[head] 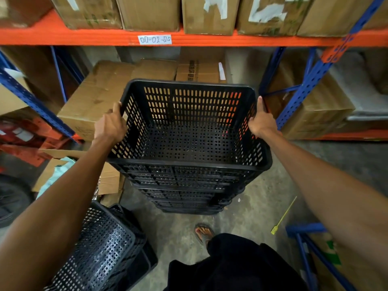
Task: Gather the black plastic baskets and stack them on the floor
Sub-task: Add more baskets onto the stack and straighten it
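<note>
A black perforated plastic basket (189,141) sits on top of a stack of several nested black baskets (189,196) standing on the concrete floor. My left hand (110,124) grips its left rim, thumb over the edge. My right hand (261,120) grips its right rim the same way. The top basket is empty and level with the stack. Another black basket (100,250) leans tilted at the lower left, beside my left forearm.
An orange and blue rack (304,95) with cardboard boxes (94,97) stands right behind the stack. Loose cardboard (109,181) lies on the floor at left. A yellow zip tie (283,216) lies at right. My sandalled foot (203,232) is just before the stack.
</note>
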`<state>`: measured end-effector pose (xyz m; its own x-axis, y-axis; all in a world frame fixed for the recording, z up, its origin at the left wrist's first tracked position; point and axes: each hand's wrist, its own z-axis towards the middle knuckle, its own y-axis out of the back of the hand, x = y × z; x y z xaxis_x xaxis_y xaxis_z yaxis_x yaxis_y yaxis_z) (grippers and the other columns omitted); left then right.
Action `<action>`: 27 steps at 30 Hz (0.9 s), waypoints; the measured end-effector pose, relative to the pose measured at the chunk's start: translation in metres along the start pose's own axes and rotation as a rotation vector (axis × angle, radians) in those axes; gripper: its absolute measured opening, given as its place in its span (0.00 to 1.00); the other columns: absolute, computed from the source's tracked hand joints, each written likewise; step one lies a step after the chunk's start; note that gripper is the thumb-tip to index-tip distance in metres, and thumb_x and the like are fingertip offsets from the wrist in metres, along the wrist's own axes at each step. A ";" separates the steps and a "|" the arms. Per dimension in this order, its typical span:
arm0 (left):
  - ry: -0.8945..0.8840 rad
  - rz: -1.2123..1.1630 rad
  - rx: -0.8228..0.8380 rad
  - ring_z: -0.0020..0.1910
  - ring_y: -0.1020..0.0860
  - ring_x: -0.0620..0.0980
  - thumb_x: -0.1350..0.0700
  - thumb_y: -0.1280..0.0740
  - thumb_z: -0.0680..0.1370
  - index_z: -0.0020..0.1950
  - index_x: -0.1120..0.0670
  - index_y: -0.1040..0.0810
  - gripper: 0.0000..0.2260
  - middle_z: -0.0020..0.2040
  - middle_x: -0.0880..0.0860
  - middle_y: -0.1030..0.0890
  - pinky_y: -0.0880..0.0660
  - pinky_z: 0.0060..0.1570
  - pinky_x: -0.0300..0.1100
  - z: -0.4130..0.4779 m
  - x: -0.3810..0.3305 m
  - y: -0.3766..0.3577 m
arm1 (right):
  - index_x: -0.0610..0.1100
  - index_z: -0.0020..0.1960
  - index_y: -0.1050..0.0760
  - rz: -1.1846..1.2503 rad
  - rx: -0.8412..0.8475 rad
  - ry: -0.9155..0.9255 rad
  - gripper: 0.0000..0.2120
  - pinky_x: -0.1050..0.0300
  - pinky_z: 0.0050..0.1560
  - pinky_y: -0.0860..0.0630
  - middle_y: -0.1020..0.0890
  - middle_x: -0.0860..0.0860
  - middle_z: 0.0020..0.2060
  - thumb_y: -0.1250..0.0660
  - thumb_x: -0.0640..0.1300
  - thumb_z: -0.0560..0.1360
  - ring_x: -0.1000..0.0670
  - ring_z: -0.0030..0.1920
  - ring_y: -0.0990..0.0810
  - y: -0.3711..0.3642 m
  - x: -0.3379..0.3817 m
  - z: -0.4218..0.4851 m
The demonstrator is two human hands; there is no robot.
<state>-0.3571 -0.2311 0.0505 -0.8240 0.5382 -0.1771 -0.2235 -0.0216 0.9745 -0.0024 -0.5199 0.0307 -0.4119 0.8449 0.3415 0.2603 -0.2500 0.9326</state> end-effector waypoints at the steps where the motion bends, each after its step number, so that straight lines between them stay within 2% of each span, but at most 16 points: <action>1: 0.012 0.001 0.008 0.44 0.20 0.65 0.55 0.38 0.78 0.63 0.49 0.39 0.16 0.53 0.62 0.21 0.22 0.43 0.58 0.003 -0.004 0.005 | 0.60 0.76 0.68 0.012 0.088 0.007 0.41 0.42 0.59 0.24 0.23 0.36 0.62 0.41 0.50 0.77 0.35 0.57 0.20 0.006 -0.002 0.002; 2: 0.010 0.015 0.014 0.47 0.20 0.66 0.55 0.37 0.77 0.61 0.50 0.39 0.16 0.56 0.62 0.23 0.22 0.43 0.58 0.006 -0.007 0.009 | 0.61 0.75 0.71 0.020 0.168 0.010 0.43 0.41 0.62 0.25 0.27 0.36 0.67 0.40 0.51 0.77 0.35 0.60 0.22 0.012 -0.004 0.002; 4: -0.019 0.047 0.023 0.56 0.24 0.64 0.56 0.35 0.76 0.63 0.54 0.38 0.18 0.61 0.61 0.28 0.22 0.48 0.60 0.011 -0.011 0.012 | 0.59 0.75 0.73 -0.013 0.229 0.033 0.45 0.39 0.69 0.33 0.44 0.39 0.77 0.39 0.54 0.77 0.36 0.71 0.32 0.020 -0.007 0.003; 5: -0.044 0.071 0.031 0.60 0.26 0.62 0.57 0.35 0.76 0.64 0.56 0.38 0.20 0.63 0.60 0.30 0.22 0.52 0.60 0.010 -0.011 0.010 | 0.57 0.76 0.72 -0.058 0.207 0.058 0.44 0.39 0.71 0.35 0.52 0.42 0.79 0.39 0.54 0.77 0.36 0.74 0.37 0.018 -0.009 -0.001; 7: -0.085 0.127 0.047 0.65 0.29 0.61 0.57 0.34 0.75 0.66 0.58 0.38 0.22 0.66 0.61 0.32 0.24 0.59 0.59 0.008 -0.010 0.007 | 0.51 0.78 0.68 -0.125 0.092 0.116 0.41 0.39 0.66 0.31 0.59 0.43 0.79 0.40 0.50 0.79 0.35 0.73 0.36 0.011 -0.009 -0.015; 9: -0.121 0.154 0.061 0.65 0.29 0.62 0.56 0.32 0.73 0.65 0.60 0.37 0.24 0.66 0.62 0.31 0.26 0.61 0.58 0.006 -0.006 0.004 | 0.45 0.79 0.62 -0.150 -0.054 0.180 0.37 0.41 0.61 0.27 0.57 0.41 0.79 0.42 0.47 0.80 0.36 0.71 0.34 0.003 -0.009 -0.025; 12: -0.121 0.089 0.057 0.67 0.30 0.63 0.57 0.32 0.73 0.66 0.61 0.37 0.25 0.69 0.63 0.32 0.29 0.66 0.58 0.014 -0.006 0.005 | 0.37 0.79 0.51 -0.195 -0.213 0.274 0.32 0.45 0.62 0.26 0.52 0.41 0.79 0.43 0.46 0.80 0.38 0.73 0.38 0.003 -0.006 -0.025; 14: -0.142 0.011 0.019 0.69 0.31 0.63 0.58 0.34 0.74 0.68 0.61 0.36 0.24 0.73 0.63 0.35 0.30 0.68 0.57 0.019 -0.007 0.004 | 0.35 0.77 0.45 -0.171 -0.243 0.294 0.29 0.47 0.63 0.26 0.44 0.40 0.78 0.44 0.45 0.80 0.39 0.71 0.33 0.005 -0.004 -0.024; 16: -0.150 -0.045 -0.002 0.66 0.28 0.64 0.59 0.37 0.75 0.69 0.60 0.35 0.22 0.71 0.63 0.32 0.28 0.64 0.58 0.020 -0.008 0.003 | 0.35 0.76 0.42 -0.179 -0.217 0.295 0.27 0.48 0.59 0.24 0.41 0.41 0.77 0.45 0.45 0.80 0.39 0.65 0.26 0.006 -0.002 -0.025; 18: -0.135 -0.092 -0.008 0.57 0.22 0.65 0.58 0.39 0.76 0.70 0.58 0.36 0.22 0.66 0.63 0.27 0.23 0.56 0.58 0.018 -0.010 0.004 | 0.37 0.77 0.43 -0.190 -0.166 0.272 0.29 0.49 0.54 0.22 0.44 0.43 0.78 0.44 0.48 0.80 0.40 0.61 0.22 0.011 -0.001 -0.026; 19: -0.128 -0.117 -0.007 0.54 0.20 0.65 0.58 0.39 0.76 0.70 0.57 0.37 0.22 0.64 0.63 0.25 0.22 0.53 0.57 0.018 -0.010 0.004 | 0.38 0.78 0.46 -0.188 -0.131 0.272 0.32 0.49 0.54 0.22 0.48 0.45 0.79 0.43 0.51 0.79 0.41 0.62 0.22 0.012 -0.004 -0.027; 20: -0.122 -0.136 -0.003 0.51 0.19 0.65 0.58 0.39 0.77 0.72 0.58 0.38 0.23 0.63 0.64 0.23 0.22 0.51 0.56 0.018 -0.010 0.004 | 0.39 0.79 0.50 -0.185 -0.086 0.283 0.37 0.50 0.56 0.22 0.53 0.47 0.80 0.41 0.55 0.78 0.42 0.66 0.25 0.012 -0.007 -0.028; 22: -0.104 -0.133 0.023 0.51 0.19 0.66 0.57 0.39 0.77 0.75 0.58 0.40 0.27 0.63 0.66 0.23 0.22 0.51 0.55 0.021 -0.009 0.005 | 0.43 0.80 0.60 -0.166 0.011 0.312 0.47 0.49 0.66 0.27 0.66 0.52 0.78 0.37 0.61 0.74 0.43 0.76 0.39 0.010 -0.012 -0.031; 23: -0.105 -0.109 0.055 0.55 0.19 0.65 0.56 0.38 0.77 0.76 0.57 0.43 0.29 0.66 0.66 0.25 0.23 0.53 0.55 0.022 -0.006 0.006 | 0.44 0.79 0.64 -0.160 0.039 0.322 0.51 0.48 0.69 0.30 0.70 0.54 0.76 0.36 0.63 0.72 0.43 0.78 0.45 0.010 -0.013 -0.033; 25: -0.147 -0.063 0.153 0.68 0.27 0.63 0.55 0.36 0.76 0.80 0.55 0.50 0.35 0.78 0.60 0.40 0.26 0.62 0.55 0.021 0.002 0.003 | 0.47 0.78 0.70 -0.154 0.063 0.333 0.56 0.47 0.71 0.33 0.74 0.56 0.73 0.34 0.66 0.70 0.42 0.79 0.50 0.011 -0.012 -0.035; 27: -0.216 -0.012 0.232 0.79 0.44 0.58 0.55 0.34 0.76 0.80 0.52 0.59 0.41 0.81 0.52 0.57 0.35 0.72 0.55 0.019 0.011 0.000 | 0.50 0.77 0.71 -0.149 0.068 0.336 0.57 0.47 0.72 0.34 0.76 0.57 0.71 0.34 0.67 0.68 0.42 0.79 0.52 0.013 -0.010 -0.036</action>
<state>-0.3565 -0.2095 0.0513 -0.6871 0.7040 -0.1796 -0.0874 0.1653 0.9824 -0.0261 -0.5484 0.0433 -0.7101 0.6646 0.2326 0.2288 -0.0947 0.9689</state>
